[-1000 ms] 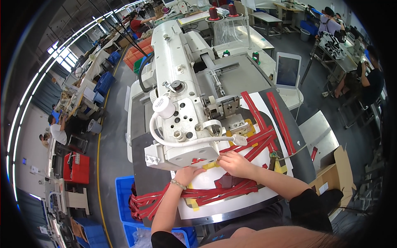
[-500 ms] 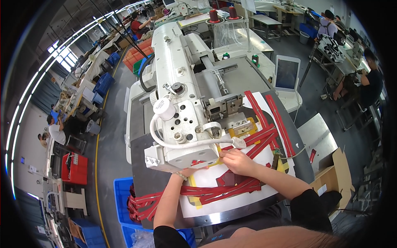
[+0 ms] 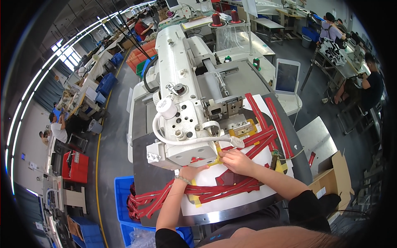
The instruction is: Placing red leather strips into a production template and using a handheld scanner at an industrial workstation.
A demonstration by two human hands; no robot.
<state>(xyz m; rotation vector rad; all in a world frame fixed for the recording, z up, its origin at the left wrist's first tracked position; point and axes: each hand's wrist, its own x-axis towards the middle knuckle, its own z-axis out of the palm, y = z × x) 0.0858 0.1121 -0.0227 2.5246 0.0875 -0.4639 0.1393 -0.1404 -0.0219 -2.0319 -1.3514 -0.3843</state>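
Red zipper strips (image 3: pixel 229 191) lay bundled just below both hands in the head view, across a white sheet (image 3: pixel 244 201). Fingers of the right hand (image 3: pixel 237 162) bent together at a yellow piece (image 3: pixel 218 158) under the white sewing machine (image 3: pixel 175 62), while the left hand (image 3: pixel 192 172) pointed its thumb toward it; whether either grasped it could not be told. More red strips (image 3: pixel 279 127) stretched beyond the right hand; a blue bin (image 3: pixel 121 202) stood left of the left.
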